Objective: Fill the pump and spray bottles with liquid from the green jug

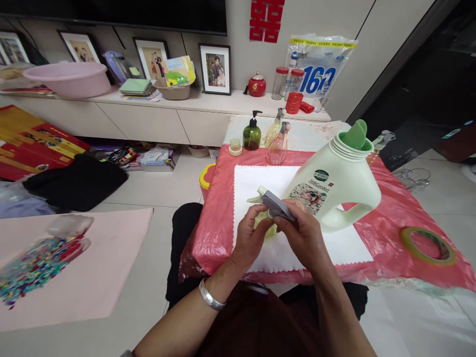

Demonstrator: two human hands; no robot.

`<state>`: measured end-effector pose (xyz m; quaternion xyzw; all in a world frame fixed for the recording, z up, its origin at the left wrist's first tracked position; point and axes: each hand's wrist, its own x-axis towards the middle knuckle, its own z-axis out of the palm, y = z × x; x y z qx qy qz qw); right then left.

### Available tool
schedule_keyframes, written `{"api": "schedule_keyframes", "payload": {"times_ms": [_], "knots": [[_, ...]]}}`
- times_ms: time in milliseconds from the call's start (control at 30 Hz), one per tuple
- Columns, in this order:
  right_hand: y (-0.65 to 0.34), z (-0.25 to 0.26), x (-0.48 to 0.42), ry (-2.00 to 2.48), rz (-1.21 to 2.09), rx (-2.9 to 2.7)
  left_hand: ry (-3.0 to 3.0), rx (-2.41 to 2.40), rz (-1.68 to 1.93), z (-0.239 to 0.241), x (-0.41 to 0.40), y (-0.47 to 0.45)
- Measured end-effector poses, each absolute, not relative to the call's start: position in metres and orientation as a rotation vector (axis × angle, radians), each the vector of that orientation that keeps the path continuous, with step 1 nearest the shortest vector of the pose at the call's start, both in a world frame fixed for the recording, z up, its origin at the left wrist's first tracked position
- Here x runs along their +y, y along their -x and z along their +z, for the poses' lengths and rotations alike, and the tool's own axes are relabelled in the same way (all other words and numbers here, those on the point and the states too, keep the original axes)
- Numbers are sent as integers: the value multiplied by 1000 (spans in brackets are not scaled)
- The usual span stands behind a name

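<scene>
Both my hands are closed around a small spray bottle over the white cloth point(256, 178). Its grey trigger head point(277, 203) points up and to the left, and part of its yellowish body point(270, 231) shows below. My left hand point(252, 238) grips near the neck, with thumb and fingers round it. My right hand point(305, 230) pinches the back of the trigger head. Just beyond, a large pale green detergent jug point(345, 181) stands upright with a green piece point(357, 134) in its open mouth. My fingers hide much of the neck.
Behind the cloth stand a green pump bottle point(252, 136), a pink-tinted spray bottle point(277, 151) and a pale cap point(235, 147). A tape roll point(407, 243) lies on the red plastic cover point(390, 198) at right. Colourful small pieces point(33, 270) lie on a pink sheet point(122, 248) at left.
</scene>
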<state>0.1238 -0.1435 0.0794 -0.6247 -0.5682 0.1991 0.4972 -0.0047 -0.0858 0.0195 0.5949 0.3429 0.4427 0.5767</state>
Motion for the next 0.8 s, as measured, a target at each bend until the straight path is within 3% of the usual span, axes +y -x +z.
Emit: {"api": "schedule_keyframes", "payload": {"times_ms": [133,800], "knots": [[-126,74,-143,1467,587,-1347,-1401,809,1038,17,-86,5],[-112,63,-137,1467,408,-1283,-1284,712,1148,20,-87,4]]}}
